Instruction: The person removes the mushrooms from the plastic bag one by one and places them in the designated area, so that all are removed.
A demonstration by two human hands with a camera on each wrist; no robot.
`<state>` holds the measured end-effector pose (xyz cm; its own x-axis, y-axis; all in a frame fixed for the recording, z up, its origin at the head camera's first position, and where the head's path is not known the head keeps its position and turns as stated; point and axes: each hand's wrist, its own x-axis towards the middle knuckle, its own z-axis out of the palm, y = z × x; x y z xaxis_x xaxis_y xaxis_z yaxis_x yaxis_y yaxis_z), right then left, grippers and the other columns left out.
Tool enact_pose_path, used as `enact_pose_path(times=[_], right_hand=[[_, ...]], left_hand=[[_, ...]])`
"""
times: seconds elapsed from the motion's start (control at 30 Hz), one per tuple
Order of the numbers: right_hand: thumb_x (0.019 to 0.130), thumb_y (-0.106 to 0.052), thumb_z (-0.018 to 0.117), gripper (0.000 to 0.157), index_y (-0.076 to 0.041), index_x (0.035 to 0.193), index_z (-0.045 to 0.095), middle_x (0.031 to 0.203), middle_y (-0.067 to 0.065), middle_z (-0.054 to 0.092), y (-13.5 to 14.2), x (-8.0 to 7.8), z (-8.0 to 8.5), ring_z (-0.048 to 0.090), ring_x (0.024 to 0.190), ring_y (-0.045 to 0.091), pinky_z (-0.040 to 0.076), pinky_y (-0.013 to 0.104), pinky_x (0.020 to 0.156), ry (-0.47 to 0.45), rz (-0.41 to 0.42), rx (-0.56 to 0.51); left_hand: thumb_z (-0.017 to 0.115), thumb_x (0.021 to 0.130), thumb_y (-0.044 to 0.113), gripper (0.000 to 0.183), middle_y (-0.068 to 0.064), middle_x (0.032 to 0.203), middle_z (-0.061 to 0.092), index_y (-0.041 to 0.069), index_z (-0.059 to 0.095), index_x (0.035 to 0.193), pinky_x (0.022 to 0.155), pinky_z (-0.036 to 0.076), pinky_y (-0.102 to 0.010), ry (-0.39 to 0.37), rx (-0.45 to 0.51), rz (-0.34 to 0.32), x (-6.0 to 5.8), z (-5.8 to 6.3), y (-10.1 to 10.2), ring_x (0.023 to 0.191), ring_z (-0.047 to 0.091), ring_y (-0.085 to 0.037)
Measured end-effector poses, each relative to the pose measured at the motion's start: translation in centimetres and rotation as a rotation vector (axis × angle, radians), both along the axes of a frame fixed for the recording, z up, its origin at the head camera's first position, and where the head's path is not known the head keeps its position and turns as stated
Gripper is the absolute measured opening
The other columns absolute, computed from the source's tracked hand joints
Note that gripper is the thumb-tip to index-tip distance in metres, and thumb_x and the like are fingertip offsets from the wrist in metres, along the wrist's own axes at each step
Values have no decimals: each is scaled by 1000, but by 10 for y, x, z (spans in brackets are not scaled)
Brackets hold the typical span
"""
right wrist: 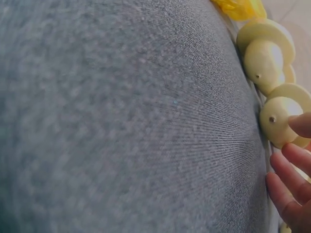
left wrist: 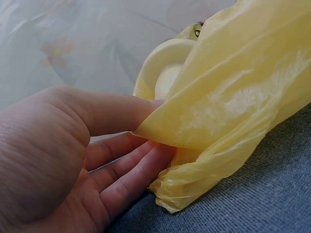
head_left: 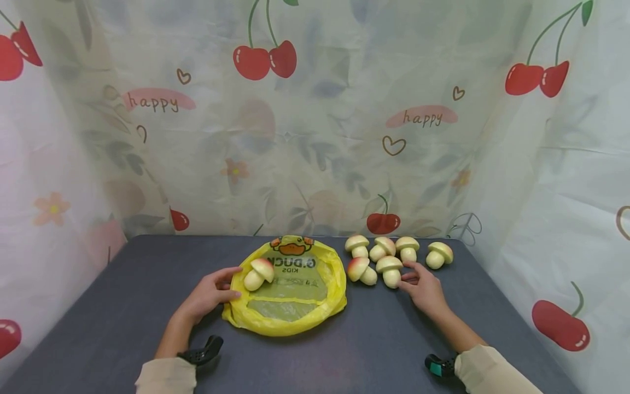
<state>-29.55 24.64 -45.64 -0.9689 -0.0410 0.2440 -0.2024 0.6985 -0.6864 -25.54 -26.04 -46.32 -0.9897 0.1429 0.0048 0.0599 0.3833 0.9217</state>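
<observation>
A yellow plastic bag (head_left: 287, 327) lies on the dark table with its mouth spread wide. My left hand (head_left: 214, 294) pinches the bag's left rim between thumb and fingers, as the left wrist view (left wrist: 73, 145) also shows. Inside the bag, near that hand, sits one toy mushroom (head_left: 258, 274) with a reddish cap. My right hand (head_left: 424, 289) is at the right side of a pale toy mushroom (head_left: 390, 270). Its thumb (right wrist: 302, 125) overlaps that mushroom's stem in the right wrist view, with the other fingers extended beside it; whether they touch is hard to tell.
Several more toy mushrooms stand or lie right of the bag, among them a red-tinged one (head_left: 361, 271) and one at far right (head_left: 439, 255). Behind the dark table (head_left: 315, 361) hangs a cherry-patterned curtain (head_left: 315, 137), which continues along both sides.
</observation>
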Motion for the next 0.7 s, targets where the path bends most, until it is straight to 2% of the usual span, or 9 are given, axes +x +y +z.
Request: enact_pose_path(times=[0.3,0.5,0.7], right_hand=[[88,-10,73,53,1,135,51,100,16,69,-1,-5,-2,66,95,35,52,43,77,8,-11,-5],[87,-10,74,54,2,135,51,98,15,69,0,-6,-2,66,94,34,52,42,76,10,-13,-4],[86,-14,75,54,-1,133,53,96,13,71,4,-4,2,67,92,32,51,38,70,13,-38,-18]], left_hand=[[75,86,17,66,-22,135,50,6,46,144,76,51,-34,-7,3,12,-1,-2,-1,98,58,-25],[74,87,16,66,-25,134,49,3,44,145,74,51,-35,7,-1,-6,-1,-3,-2,97,58,-26],[73,88,15,66,-24,134,49,2,43,145,74,51,-35,7,12,0,-1,-2,-1,96,58,-25]])
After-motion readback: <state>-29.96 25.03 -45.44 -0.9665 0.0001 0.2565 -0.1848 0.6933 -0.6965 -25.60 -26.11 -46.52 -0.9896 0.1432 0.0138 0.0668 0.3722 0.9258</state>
